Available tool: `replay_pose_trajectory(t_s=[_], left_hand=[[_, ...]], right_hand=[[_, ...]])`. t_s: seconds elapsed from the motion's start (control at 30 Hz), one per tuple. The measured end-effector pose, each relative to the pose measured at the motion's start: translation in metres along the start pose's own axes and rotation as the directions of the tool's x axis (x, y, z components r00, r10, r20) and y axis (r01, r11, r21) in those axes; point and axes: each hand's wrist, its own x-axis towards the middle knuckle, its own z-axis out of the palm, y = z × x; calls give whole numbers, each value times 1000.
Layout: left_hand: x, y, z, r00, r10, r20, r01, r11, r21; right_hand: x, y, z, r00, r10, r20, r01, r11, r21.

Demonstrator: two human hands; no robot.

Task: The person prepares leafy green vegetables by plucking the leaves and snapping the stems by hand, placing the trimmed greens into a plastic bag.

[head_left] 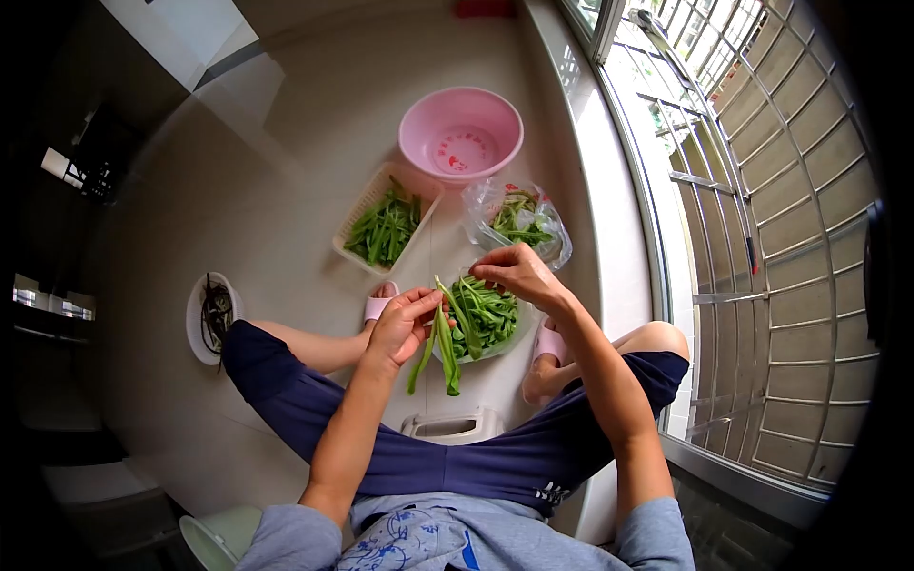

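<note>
1. Nearest, the person sits low with knees spread, the pale stool (487, 424) just ahead of the lap; that posture seems to leave room for the work between the feet.
2. The left hand (402, 328) pinches a few long leafy greens (445, 354) near their upper ends, between thumb and fingers, so the leaves dangle freely.
3. The right hand (519, 276) is held beside them, thumb and fingertips drawn together; I can't tell whether a thin strand is caught there.
4. Below the hands, between the pink slippers (377, 306), a heap of greens (490, 314) sits in clear plastic, probably placed there for short reaches.
5. Off to the left, a white basket (196, 324) holds dark, stringy pieces.
6. Just beyond the feet, cut greens (383, 226) lie in a cream basket (356, 206), and stringy scraps (515, 211) in a clear bag (556, 249), apparently kept apart from each other.
7. Farthest on the floor (286, 181), behind both, stands a pink basin (461, 102).
</note>
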Motion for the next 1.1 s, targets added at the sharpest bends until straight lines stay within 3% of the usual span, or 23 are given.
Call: replay_pose_trajectory(t_s=[0.1,0.23,0.33,0.4,0.47,0.53,0.6,0.83,0.9,1.0,1.1], left_hand=[[2,-2,4,999,-23,28,23,999,-27],[1,-4,13,1000,22,-13,-22,1000,-5],[-1,-2,20,999,37,-33,-36,999,26],[-3,1,24,998,30,-46,-28,999,33],[-5,8,22,989,-67,128,60,997,57],[-6,10,25,987,-81,137,70,994,79],[-5,8,25,996,40,77,-52,986,159],[-4,6,32,987,161,-12,-154,961,230],[-3,6,32,952,295,-76,-257,911,322],[-1,8,32,926,350,-138,-283,890,357],[5,11,20,915,362,-180,-295,902,316]], right_hand=[[-10,-8,5,973,-22,231,3,997,81],[-12,-2,13,941,-42,337,32,999,34],[-12,3,12,911,34,411,-93,988,125],[-16,0,9,876,50,480,-208,936,282],[-18,-2,6,864,43,502,-212,934,286],[-20,-4,7,821,16,571,-255,904,342],[-21,-4,9,819,16,574,-275,889,367],[-13,9,14,759,-31,651,-311,860,404],[-17,9,19,773,-60,632,-297,845,445],[-15,13,20,762,-128,635,-281,818,501],[-18,11,18,722,-107,684,-410,730,547]])
